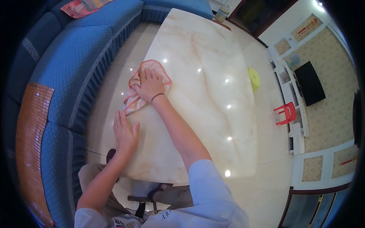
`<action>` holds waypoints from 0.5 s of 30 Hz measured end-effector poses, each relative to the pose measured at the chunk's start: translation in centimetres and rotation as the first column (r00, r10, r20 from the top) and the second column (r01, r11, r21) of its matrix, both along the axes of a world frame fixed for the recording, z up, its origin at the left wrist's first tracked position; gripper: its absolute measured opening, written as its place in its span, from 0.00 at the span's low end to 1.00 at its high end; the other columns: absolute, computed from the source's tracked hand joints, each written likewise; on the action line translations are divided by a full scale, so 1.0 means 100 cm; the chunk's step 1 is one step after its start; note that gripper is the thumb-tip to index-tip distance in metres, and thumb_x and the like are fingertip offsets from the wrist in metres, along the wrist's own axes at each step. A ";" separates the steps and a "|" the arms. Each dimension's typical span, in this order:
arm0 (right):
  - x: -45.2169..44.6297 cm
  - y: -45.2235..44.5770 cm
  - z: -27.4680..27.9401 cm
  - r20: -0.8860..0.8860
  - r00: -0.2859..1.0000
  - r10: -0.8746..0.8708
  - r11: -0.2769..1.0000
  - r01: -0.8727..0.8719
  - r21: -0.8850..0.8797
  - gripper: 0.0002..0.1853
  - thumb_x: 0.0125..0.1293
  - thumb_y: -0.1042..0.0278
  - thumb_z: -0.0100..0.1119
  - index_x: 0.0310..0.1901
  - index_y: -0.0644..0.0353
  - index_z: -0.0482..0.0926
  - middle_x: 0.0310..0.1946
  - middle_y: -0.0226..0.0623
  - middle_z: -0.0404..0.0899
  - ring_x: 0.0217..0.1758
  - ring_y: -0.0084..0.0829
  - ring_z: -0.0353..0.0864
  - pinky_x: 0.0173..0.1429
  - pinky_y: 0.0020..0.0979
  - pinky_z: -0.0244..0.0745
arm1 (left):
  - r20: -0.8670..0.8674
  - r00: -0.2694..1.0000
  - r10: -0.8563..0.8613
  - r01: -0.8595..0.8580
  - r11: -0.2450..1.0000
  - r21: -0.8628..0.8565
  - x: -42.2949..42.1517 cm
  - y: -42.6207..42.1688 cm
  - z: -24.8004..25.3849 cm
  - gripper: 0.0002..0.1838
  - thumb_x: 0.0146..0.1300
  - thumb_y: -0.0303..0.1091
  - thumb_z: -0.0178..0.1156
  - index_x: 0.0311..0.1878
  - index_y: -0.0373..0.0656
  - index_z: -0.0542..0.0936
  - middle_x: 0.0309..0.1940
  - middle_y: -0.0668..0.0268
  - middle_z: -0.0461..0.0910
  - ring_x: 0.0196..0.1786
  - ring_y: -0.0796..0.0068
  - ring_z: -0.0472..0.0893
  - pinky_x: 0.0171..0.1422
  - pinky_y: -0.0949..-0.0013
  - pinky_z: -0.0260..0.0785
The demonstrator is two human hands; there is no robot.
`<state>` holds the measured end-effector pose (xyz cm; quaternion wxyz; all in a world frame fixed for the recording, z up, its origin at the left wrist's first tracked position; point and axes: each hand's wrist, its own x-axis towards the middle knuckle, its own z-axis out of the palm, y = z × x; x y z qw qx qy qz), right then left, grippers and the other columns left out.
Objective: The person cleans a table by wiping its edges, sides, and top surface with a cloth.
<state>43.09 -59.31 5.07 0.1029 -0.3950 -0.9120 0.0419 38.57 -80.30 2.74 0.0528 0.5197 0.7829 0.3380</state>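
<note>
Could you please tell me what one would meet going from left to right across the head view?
Brown tiled mat, left hand, right hand lying on the striped cloth, yellow-green object beyond the table's edge, red chair, black television.

A blue quilted sofa [78,60] with a pleated skirt runs along the left and turns across the far end, bearing a red patterned cushion [81,9] at far left and a brown tiled mat [33,129] at near left. The pale, glossy floor [272,148] catches small spots of light. On the right, a black television [310,84] stands by a patterned beige wall [330,121] with white trim; a red chair [290,112] sits before the long white cabinet [297,144]. A lamp [320,3] shines at far right.
</note>
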 end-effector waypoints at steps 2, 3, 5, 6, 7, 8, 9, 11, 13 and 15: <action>-0.009 0.030 -0.009 -0.056 0.998 0.017 1.000 -0.018 -0.012 0.39 0.64 0.38 0.43 0.72 0.53 0.57 0.71 0.43 0.56 0.75 0.46 0.50 0.74 0.52 0.46 | -0.006 1.000 -0.003 0.003 1.000 -0.030 0.001 0.000 0.003 0.38 0.65 0.43 0.54 0.69 0.28 0.53 0.67 0.36 0.53 0.68 0.37 0.56 0.72 0.47 0.47; -0.014 0.048 -0.013 -0.053 0.998 -0.027 1.000 0.027 -0.004 0.38 0.64 0.38 0.43 0.72 0.51 0.57 0.71 0.42 0.56 0.76 0.47 0.50 0.74 0.52 0.46 | -0.006 1.000 -0.014 0.013 0.999 -0.049 0.000 -0.001 0.003 0.37 0.66 0.44 0.53 0.69 0.28 0.53 0.67 0.35 0.53 0.68 0.36 0.56 0.72 0.47 0.47; -0.022 0.072 -0.010 -0.067 0.996 -0.060 0.998 0.060 -0.004 0.38 0.65 0.37 0.42 0.72 0.49 0.57 0.72 0.40 0.56 0.76 0.47 0.50 0.74 0.52 0.46 | -0.025 1.000 -0.013 0.011 0.997 -0.075 -0.002 -0.003 0.006 0.37 0.66 0.44 0.53 0.68 0.27 0.54 0.67 0.35 0.53 0.68 0.36 0.56 0.72 0.46 0.47; -0.018 0.084 -0.006 -0.078 0.990 -0.120 0.993 0.119 -0.021 0.37 0.65 0.37 0.41 0.72 0.48 0.58 0.72 0.39 0.56 0.76 0.46 0.50 0.74 0.52 0.46 | -0.019 1.000 -0.015 0.014 0.996 -0.084 -0.001 -0.002 0.008 0.36 0.66 0.43 0.52 0.68 0.27 0.54 0.67 0.35 0.53 0.68 0.36 0.56 0.72 0.47 0.46; -0.012 0.096 -0.002 -0.085 0.979 -0.186 0.982 0.183 -0.039 0.36 0.65 0.37 0.40 0.71 0.47 0.58 0.71 0.39 0.57 0.76 0.45 0.50 0.74 0.53 0.46 | -0.012 1.000 -0.023 0.022 0.995 -0.094 -0.001 -0.002 0.010 0.36 0.66 0.43 0.52 0.68 0.27 0.54 0.68 0.35 0.53 0.68 0.35 0.55 0.73 0.47 0.46; -0.006 0.109 -0.002 -0.097 0.978 -0.185 0.982 0.181 -0.045 0.36 0.65 0.37 0.40 0.71 0.47 0.58 0.71 0.39 0.57 0.76 0.45 0.50 0.74 0.53 0.46 | -0.025 0.999 -0.022 0.019 0.995 -0.097 -0.001 -0.002 0.010 0.36 0.66 0.43 0.52 0.68 0.27 0.54 0.68 0.35 0.53 0.68 0.35 0.55 0.73 0.47 0.46; 0.000 0.122 -0.002 -0.077 0.974 -0.214 0.977 0.211 -0.038 0.37 0.65 0.37 0.39 0.71 0.48 0.58 0.71 0.39 0.57 0.76 0.45 0.51 0.73 0.52 0.47 | -0.016 0.999 -0.030 0.029 0.995 -0.093 -0.001 -0.002 0.011 0.36 0.66 0.43 0.52 0.68 0.26 0.54 0.68 0.35 0.53 0.69 0.36 0.55 0.73 0.47 0.46; 0.019 0.146 -0.001 -0.062 0.968 -0.244 0.970 0.242 -0.038 0.37 0.66 0.36 0.38 0.71 0.49 0.58 0.71 0.39 0.57 0.76 0.45 0.51 0.73 0.52 0.48 | -0.013 0.999 -0.040 0.039 0.995 -0.095 0.000 -0.001 0.012 0.36 0.66 0.43 0.52 0.68 0.26 0.54 0.68 0.35 0.52 0.69 0.36 0.55 0.73 0.48 0.46; 0.044 0.166 -0.002 -0.047 0.937 -0.347 0.938 0.346 -0.014 0.37 0.66 0.37 0.37 0.71 0.50 0.58 0.72 0.39 0.57 0.76 0.44 0.52 0.73 0.52 0.49 | -0.002 1.000 -0.026 0.026 0.990 -0.136 0.001 -0.001 0.013 0.36 0.66 0.42 0.51 0.68 0.26 0.54 0.68 0.35 0.52 0.70 0.37 0.54 0.73 0.48 0.46; 0.075 0.186 -0.007 -0.037 0.915 -0.401 0.916 0.401 -0.006 0.37 0.66 0.37 0.36 0.71 0.52 0.59 0.72 0.39 0.57 0.76 0.45 0.52 0.74 0.51 0.48 | -0.017 0.999 -0.035 0.033 0.992 -0.122 -0.003 -0.003 0.008 0.36 0.66 0.43 0.51 0.68 0.26 0.54 0.68 0.35 0.52 0.70 0.37 0.55 0.74 0.48 0.46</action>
